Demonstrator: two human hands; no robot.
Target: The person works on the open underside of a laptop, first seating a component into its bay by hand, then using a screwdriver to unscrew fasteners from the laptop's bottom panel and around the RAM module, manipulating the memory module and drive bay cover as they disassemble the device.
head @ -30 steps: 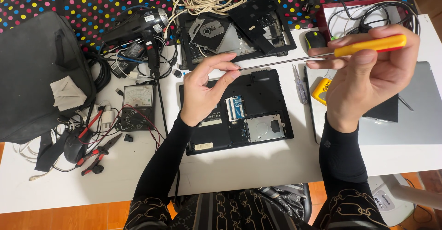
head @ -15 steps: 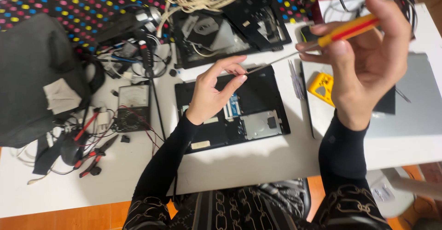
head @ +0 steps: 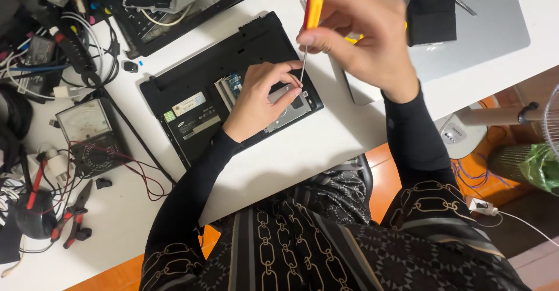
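Note:
A black laptop (head: 204,87) lies upside down on the white table (head: 326,145) with its bottom compartment uncovered, showing a silver drive (head: 288,109) and a blue memory board (head: 234,82). My right hand (head: 361,35) grips a screwdriver with a yellow and red handle (head: 313,13), held nearly upright, shaft pointing down at the laptop. My left hand (head: 262,96) rests on the open compartment, and its fingertips pinch the screwdriver's thin metal shaft (head: 302,68) near the tip.
A second dismantled laptop (head: 174,0) lies at the far edge. A silver laptop (head: 466,29) with a black block (head: 431,14) on it sits to the right. An analog multimeter (head: 87,134), red-handled pliers (head: 73,215) and tangled cables (head: 64,46) crowd the left side.
The screwdriver swung from level to nearly upright and came down over the laptop. Both hands dropped toward the open compartment, and the view shifted right and tilted down.

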